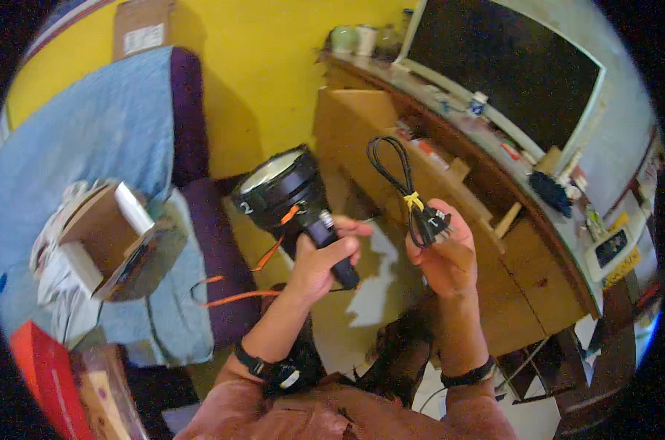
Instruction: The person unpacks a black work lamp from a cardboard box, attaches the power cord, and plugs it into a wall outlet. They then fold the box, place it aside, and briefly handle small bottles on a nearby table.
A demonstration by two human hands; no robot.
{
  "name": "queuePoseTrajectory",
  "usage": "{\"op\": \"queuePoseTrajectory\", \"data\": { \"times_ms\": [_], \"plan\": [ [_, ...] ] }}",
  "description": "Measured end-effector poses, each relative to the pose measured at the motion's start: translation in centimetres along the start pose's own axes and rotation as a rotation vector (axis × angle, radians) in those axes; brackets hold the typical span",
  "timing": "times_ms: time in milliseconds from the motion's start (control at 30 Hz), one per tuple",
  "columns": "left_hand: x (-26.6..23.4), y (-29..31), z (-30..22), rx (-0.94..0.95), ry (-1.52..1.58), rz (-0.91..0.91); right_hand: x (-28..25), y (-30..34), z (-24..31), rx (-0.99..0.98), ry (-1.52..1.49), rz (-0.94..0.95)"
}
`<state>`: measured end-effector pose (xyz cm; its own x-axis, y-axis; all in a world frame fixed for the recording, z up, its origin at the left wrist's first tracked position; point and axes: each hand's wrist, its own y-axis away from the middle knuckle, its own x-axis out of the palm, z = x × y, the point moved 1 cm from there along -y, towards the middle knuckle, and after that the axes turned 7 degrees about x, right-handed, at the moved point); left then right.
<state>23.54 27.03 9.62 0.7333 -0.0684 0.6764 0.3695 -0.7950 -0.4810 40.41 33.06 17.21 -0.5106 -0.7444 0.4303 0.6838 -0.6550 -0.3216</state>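
My left hand [319, 265] is closed round the handle of a large black flashlight [292, 192], whose wide round lens tilts up and away to the left. From the flashlight hangs an orange wrist strap [268, 257] that loops off to the left. Raised to the right, my right hand [450, 253] grips a bundled black cable [404, 172] by its plug end. A yellow tie [413, 200] binds the bundle, and its long loop stands up above my fingers. The two hands are apart, with the floor showing between them.
An open cardboard box [108, 235] rests on a blue-covered sofa [90, 139] at left. At right stands a wooden cabinet [527, 275] with an open drawer, bearing a large dark-screened television [505, 66]. A red object [50, 378] is at lower left.
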Motion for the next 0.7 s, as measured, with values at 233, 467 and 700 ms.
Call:
{"op": "queuePoseTrajectory", "data": {
  "times_ms": [233,467,700],
  "plan": [
    [0.4,2.7,-2.6,0.037,-0.137,-0.172,1.8,0.0,-5.2,0.258,-0.115,0.081],
    [-1.2,3.4,-1.6,-0.023,-0.116,-0.283,1.2,0.2,-7.1,0.112,0.562,0.084],
    [-2.5,2.5,-0.8,-0.020,0.013,-0.361,-3.1,-3.3,-4.9,-0.267,1.422,-0.073]
  ]
}}
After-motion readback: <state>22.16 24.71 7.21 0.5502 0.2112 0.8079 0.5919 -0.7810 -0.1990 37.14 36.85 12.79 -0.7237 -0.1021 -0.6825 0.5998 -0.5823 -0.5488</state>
